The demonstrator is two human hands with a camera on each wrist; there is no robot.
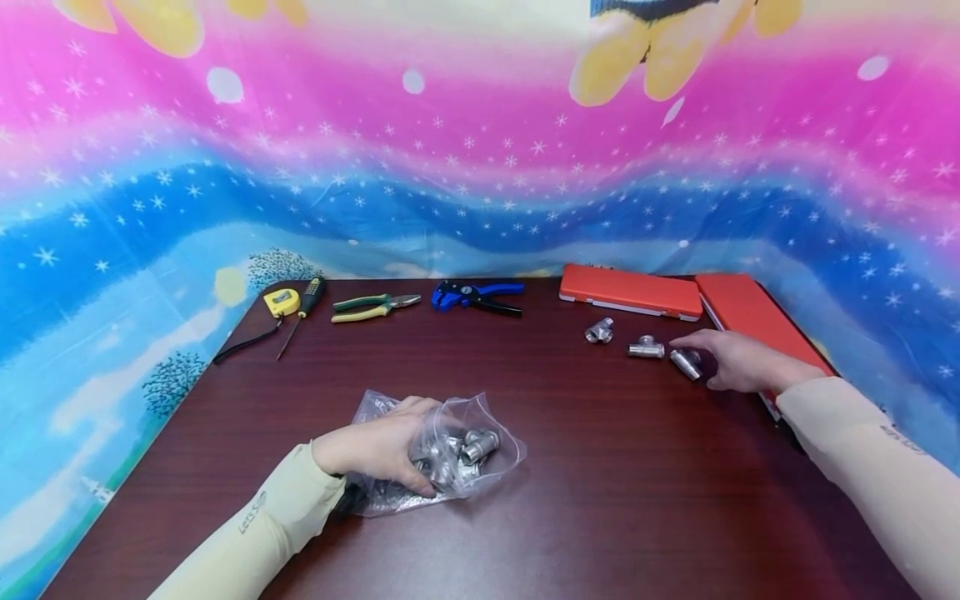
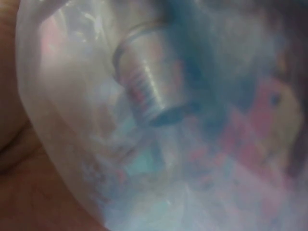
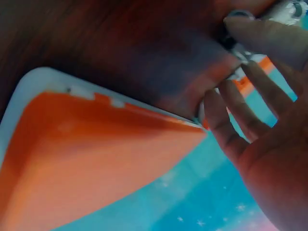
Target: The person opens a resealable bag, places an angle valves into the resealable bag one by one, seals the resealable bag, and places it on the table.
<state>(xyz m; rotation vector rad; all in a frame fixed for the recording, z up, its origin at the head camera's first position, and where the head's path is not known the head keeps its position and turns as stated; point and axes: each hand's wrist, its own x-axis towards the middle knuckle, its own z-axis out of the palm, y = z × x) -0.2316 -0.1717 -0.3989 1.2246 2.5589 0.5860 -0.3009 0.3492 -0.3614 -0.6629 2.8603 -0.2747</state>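
My left hand grips a clear plastic bag holding several short metal pipe fittings, pressed to the dark table near its front. The left wrist view is a blurred close-up of the bag with one threaded fitting inside. My right hand lies at the right with fairly straight fingers touching a single metal fitting on the table. In the right wrist view my right hand has its fingers spread, one fingertip against that fitting. Two tee fittings lie just left of it.
Two red cases lie at the back right, one seen close as an orange case. Along the back edge are a yellow tape measure, screwdriver, green pliers and a blue tool. A colourful cloth hangs behind.
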